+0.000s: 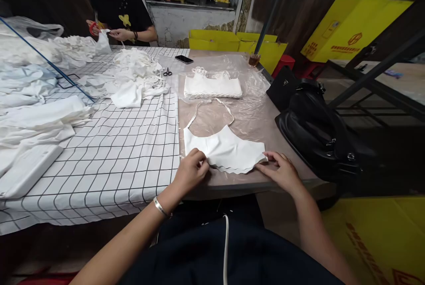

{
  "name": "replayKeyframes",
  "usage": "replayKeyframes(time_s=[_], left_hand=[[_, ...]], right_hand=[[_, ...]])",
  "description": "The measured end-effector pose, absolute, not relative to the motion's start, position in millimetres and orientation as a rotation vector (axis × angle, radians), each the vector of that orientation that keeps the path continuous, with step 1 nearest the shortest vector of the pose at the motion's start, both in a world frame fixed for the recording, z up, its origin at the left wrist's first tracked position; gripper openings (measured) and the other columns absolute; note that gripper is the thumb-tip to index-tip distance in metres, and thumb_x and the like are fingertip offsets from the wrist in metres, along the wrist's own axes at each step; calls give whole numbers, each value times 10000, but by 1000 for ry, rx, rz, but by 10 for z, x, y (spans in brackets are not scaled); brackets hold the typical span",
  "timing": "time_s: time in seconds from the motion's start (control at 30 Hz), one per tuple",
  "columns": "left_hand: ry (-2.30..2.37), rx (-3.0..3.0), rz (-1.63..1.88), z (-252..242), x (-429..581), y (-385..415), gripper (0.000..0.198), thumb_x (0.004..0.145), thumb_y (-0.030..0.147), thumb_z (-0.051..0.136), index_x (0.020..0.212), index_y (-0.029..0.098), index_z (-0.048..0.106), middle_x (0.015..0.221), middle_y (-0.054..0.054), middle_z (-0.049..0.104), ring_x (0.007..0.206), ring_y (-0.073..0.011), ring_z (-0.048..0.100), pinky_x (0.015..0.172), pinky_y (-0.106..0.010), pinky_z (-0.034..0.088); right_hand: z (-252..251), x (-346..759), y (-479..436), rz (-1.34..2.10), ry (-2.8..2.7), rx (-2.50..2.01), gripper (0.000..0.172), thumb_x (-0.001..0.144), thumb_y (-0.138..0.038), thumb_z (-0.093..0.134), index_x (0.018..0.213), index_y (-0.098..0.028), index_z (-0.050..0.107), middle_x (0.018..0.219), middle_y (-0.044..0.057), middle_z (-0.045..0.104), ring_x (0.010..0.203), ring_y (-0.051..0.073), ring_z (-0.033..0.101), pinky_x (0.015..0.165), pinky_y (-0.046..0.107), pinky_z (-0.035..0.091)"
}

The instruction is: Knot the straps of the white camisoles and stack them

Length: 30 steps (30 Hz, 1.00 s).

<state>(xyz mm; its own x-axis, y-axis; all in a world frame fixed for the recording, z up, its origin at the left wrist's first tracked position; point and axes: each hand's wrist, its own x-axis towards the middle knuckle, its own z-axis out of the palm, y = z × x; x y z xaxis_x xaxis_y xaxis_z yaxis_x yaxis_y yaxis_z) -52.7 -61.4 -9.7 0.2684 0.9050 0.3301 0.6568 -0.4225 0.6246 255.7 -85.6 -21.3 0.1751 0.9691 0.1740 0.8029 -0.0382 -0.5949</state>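
Observation:
A white camisole top (229, 147) with thin straps lies flat on the plastic-covered table in front of me. Its straps loop away from me, and its wavy hem faces my body. My left hand (193, 167) pinches the hem near the lower left, fingers closed on the cloth. At the right corner, my right hand (279, 169) holds the fabric edge between thumb and fingers. Just beyond the top sits a neat stack of folded white camisoles (213, 87) with straps gathered on it.
White garments lie heaped on the checked cloth (133, 143) at left. Small scissors (167, 72) and a phone (183, 59) are farther back. A black bag (318, 130) stands at the right edge. Across the table a person (121, 15) holds red-handled scissors and white cloth.

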Motion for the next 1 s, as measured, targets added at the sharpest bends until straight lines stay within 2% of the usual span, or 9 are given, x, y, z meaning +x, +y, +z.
replayKeyframes(time_s=[0.07,0.2,0.37,0.47,0.6,0.7,0.83,0.9,1.0], left_hand=[[1418,2068,1103,-45,-603,-624,169,801,148,499,636,182,513,695,10,502,583,-96,483,558,-214,384],[1485,2094,1194,83,-769,-633,164,787,160,499,626,182,528,706,7,524,571,-90,470,539,-211,371],[1758,2221,1034,206,-958,-691,112,773,190,481,663,200,463,696,-2,534,598,-127,494,550,-244,362],[1950,2097,908,217,-1048,-753,116,797,240,470,688,213,442,639,12,536,548,-138,501,544,-259,362],[1898,2006,774,90,-1048,-825,205,820,350,533,971,213,520,684,16,595,558,-161,561,531,-258,396],[1731,2196,668,-47,-1013,-843,335,795,239,542,1129,213,525,788,-14,648,621,-169,592,561,-258,419],[1833,2264,646,52,-995,-515,194,827,166,471,951,226,607,766,-25,672,623,-169,591,564,-257,403],[1899,2223,642,313,-952,-91,152,835,199,500,891,221,639,673,-23,649,599,-176,578,557,-262,398],[1864,2134,818,944,-849,733,113,796,163,568,830,156,675,760,-69,682,699,-170,603,641,-273,451]], right_hand=[[-243,2513,-849,322,-1698,-1887,390,670,-525,699,955,-259,691,930,68,648,920,266,587,807,396,485],[-301,2393,-816,265,-1626,-1834,301,813,-511,544,776,-229,642,831,73,634,758,228,585,734,376,482],[-285,2135,-876,182,-1661,-1833,534,667,-565,701,1052,-222,562,1006,100,624,913,281,586,779,394,482],[-260,1951,-930,116,-1783,-1864,435,707,-426,682,1077,-238,550,1034,97,614,995,307,568,855,428,460],[-252,1882,-959,117,-1742,-1892,264,770,-263,541,1033,-244,560,982,81,614,908,268,596,775,378,472],[-253,1994,-958,197,-1748,-1896,238,768,-262,521,998,-242,579,871,54,625,782,236,601,664,333,450],[-58,2245,-660,384,-1730,-1913,150,679,-185,555,807,-240,612,629,-6,573,592,179,539,580,292,397],[223,2369,-277,436,-1668,-1927,151,623,-123,580,728,-226,609,577,-21,547,559,158,510,572,284,386],[874,2511,462,392,-1561,-1939,121,635,-71,586,650,-190,568,552,-21,508,539,120,464,579,287,380]])
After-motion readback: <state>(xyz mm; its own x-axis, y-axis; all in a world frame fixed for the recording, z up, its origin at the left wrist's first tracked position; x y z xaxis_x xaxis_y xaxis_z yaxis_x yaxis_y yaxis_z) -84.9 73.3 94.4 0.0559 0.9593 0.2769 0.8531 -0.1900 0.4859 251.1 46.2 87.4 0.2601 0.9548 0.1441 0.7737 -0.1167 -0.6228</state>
